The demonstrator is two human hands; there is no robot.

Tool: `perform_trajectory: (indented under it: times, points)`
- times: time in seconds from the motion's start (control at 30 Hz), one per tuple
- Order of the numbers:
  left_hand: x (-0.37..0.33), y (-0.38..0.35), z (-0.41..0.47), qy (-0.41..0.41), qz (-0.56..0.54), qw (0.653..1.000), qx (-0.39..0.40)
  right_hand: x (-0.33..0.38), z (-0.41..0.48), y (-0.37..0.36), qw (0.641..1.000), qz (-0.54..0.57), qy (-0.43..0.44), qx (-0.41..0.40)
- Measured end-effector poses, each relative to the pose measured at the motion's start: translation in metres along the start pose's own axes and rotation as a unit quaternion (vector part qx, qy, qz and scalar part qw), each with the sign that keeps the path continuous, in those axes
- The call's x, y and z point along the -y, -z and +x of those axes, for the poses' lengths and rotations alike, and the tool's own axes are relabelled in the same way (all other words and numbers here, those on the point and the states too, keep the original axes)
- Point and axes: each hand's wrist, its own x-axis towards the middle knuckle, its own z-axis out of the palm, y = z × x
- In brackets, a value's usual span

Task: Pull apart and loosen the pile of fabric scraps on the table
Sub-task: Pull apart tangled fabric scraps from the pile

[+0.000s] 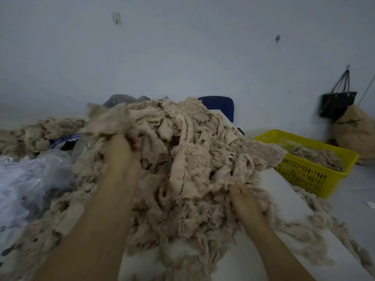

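Scraps pile (192, 159) heaps on the table (284, 189) between my hands: left hand (119, 147) reaches higher, fingers buried so can't tell the grip, right hand (243, 199) lower and nearer, fingers curled into its edge.

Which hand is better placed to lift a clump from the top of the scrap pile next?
The left hand, probably: it is buried near the top of the pile, fingers hidden. The right hand lies low at the near right edge.

A textile workshop: beige fabric scraps (182, 159) heaped on a white table (284, 199), yellow crate (308, 171) alongside.
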Motion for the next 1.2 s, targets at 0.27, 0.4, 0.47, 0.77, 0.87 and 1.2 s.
perform_trajectory:
  times: [0.27,0.4,0.47,0.77,0.87,1.2]
  points:
    - [0.058,-0.012,-0.066,0.05,0.399,0.864,0.302,0.049,-0.016,-0.02,0.981,0.154,0.11,0.031]
    - [0.067,-0.011,-0.079,0.003,0.593,0.67,0.446,0.049,-0.012,-0.012,0.972,0.22,0.024,0.078]
    - [0.067,-0.006,-0.078,0.011,0.6,0.634,0.488,0.039,-0.013,-0.007,0.976,0.207,-0.002,0.065]
    - [0.086,0.026,-0.05,-0.124,0.693,0.669,0.237,0.01,0.006,0.056,0.689,0.694,-0.088,-0.191]
    - [0.097,0.029,-0.052,-0.14,0.679,0.676,0.25,0.003,0.002,0.019,0.843,0.501,-0.139,-0.142]
    - [0.097,0.026,-0.083,-0.056,0.511,0.737,0.439,0.033,0.006,-0.024,0.971,0.217,-0.088,0.049]
